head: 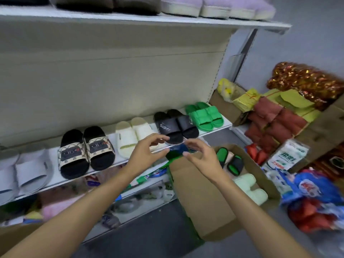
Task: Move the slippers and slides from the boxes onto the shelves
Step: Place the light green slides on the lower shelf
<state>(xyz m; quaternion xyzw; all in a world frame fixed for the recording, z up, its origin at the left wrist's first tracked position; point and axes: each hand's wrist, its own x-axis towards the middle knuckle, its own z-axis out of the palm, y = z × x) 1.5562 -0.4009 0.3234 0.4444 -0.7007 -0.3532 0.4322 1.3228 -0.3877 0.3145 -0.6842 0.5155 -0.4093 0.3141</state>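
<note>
The middle shelf (pixel 226 121) carries a row of pairs: grey-white slides (pixel 28 170), patterned beige-and-black slides (pixel 87 151), cream slides (pixel 130 135), black "Super" slides (pixel 176 125) and green slides (pixel 204 116). My left hand (pixel 147 151) and my right hand (pixel 202 157) hover side by side just in front of the black pair, fingers loosely curved. My left index fingertip is at the toe of a black slide. I see nothing held in either hand. Below my right hand an open cardboard box (pixel 204 192) holds green-and-black slippers (pixel 234 162) and pale green slides (pixel 249 187).
The top shelf (pixel 130 19) bears brown and lilac slippers. The bottom shelf holds pink slippers and packaged goods. To the right, boxes of red and yellow paper packs (pixel 275 120), foil-wrapped goods and plastic-wrapped packets (pixel 316 192) crowd the floor. Grey floor lies in front.
</note>
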